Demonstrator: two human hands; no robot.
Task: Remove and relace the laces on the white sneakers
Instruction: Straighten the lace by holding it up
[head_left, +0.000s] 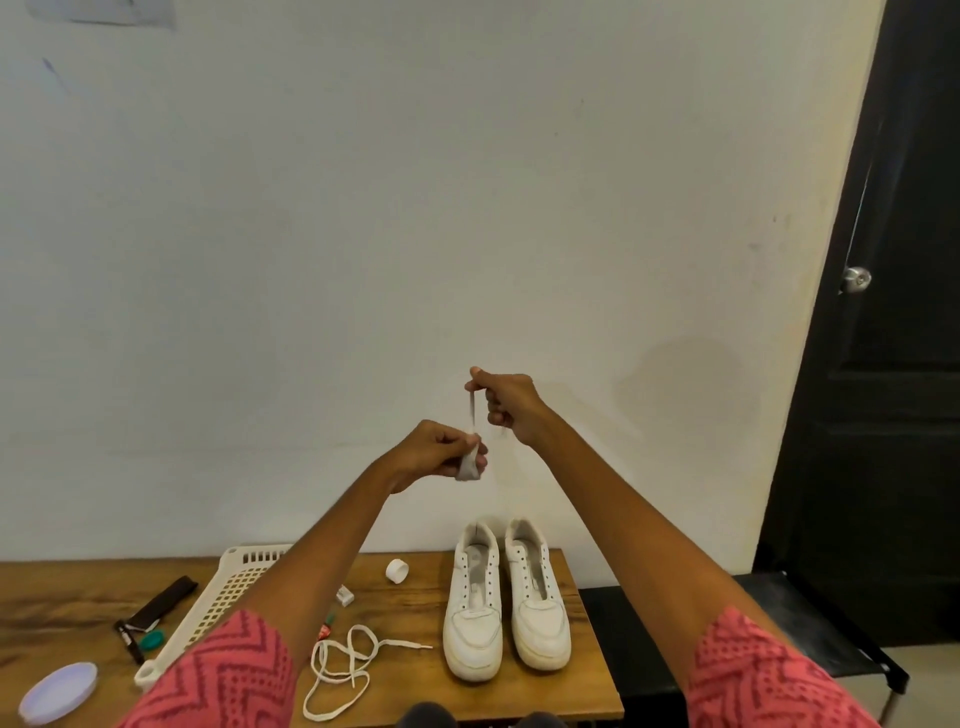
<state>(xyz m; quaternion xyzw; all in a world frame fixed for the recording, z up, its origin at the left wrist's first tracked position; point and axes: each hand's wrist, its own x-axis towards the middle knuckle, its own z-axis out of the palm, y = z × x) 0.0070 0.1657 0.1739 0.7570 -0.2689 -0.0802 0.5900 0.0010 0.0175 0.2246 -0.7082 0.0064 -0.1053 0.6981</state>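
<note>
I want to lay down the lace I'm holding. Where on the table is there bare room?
Bare wood shows between the white cap and the sneakers, and at the table's far left corner behind the black strap. It is crowded around the basket, loose lace and lid.

Two white sneakers (506, 603) sit on the brown wood bench (410, 686) below the hands. A white lace (343, 670) lies there too. The sleeves (228, 675) are pink with dark zigzags. The door (893, 312) is black.

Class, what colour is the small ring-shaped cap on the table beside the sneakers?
White; the cap shows clearly in the head view.
</note>
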